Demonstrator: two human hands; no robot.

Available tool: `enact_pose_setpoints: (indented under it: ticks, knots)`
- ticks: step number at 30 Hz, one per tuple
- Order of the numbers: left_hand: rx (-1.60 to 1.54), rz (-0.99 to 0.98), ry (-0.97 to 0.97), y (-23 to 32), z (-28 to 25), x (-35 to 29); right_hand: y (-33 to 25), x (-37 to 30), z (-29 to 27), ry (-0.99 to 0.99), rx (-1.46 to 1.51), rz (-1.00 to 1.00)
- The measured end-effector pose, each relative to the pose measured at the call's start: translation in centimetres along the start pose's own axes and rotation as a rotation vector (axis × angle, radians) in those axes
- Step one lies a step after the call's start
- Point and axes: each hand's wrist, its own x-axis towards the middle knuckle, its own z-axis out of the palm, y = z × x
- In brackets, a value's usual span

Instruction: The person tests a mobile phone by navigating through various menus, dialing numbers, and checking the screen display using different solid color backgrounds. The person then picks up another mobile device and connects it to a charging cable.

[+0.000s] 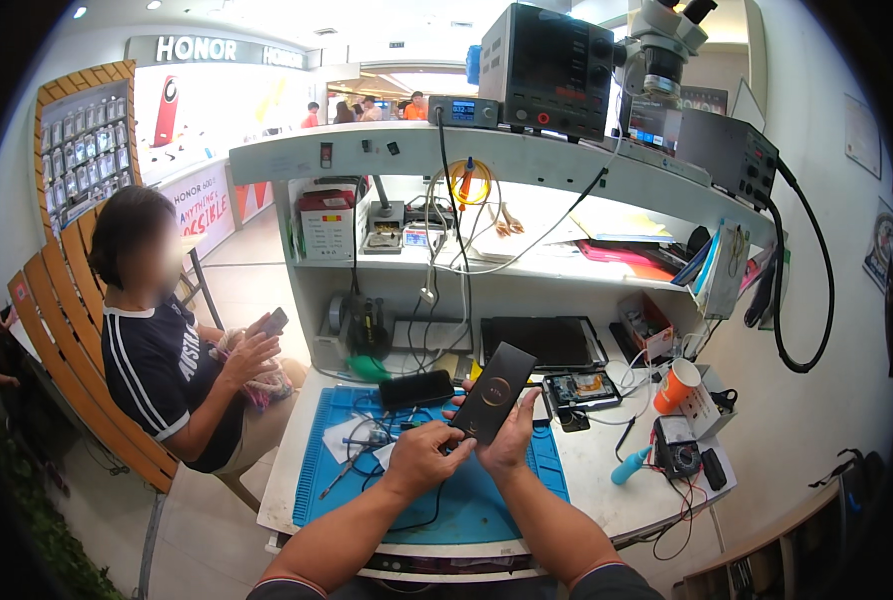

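Note:
A dark smartphone (497,393) with a gold ring on its upward face is tilted above the blue work mat (512,510). My right hand (509,437) holds it from the right, thumb along one edge and fingertips showing past the other. At its lower left end, my left hand (425,457) is closed, thumb and finger pinched together against the phone. A black cable (435,508) emerges below those fingers; what they pinch is hidden. Behind the left hand lies another black phone (417,389), beside tangled cables and a thin pen-like tool (342,477).
An opened device (583,388), an orange cup (676,386), a light-blue bottle (630,466) and a multimeter (678,447) stand on the right. Shelves rise behind, with a microscope (662,60) and bench instruments (547,70) above. A seated person (182,340) holds a phone at left.

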Motion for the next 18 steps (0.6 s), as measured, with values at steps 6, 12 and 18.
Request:
enact_pose_setpoints:
  ticks: [6,12,18]
  knots:
    - [-0.013,-0.003,0.002,-0.02,0.04,0.01,-0.12,-0.09,0.48,0.021,-0.030,-0.006]
    - [-0.015,0.005,-0.003,0.03,0.03,-0.02,0.00,-0.10,0.21,0.009,-0.037,-0.021]
    - [-0.024,0.003,-0.006,0.03,0.07,-0.06,0.12,-0.14,0.17,0.002,-0.005,-0.040]
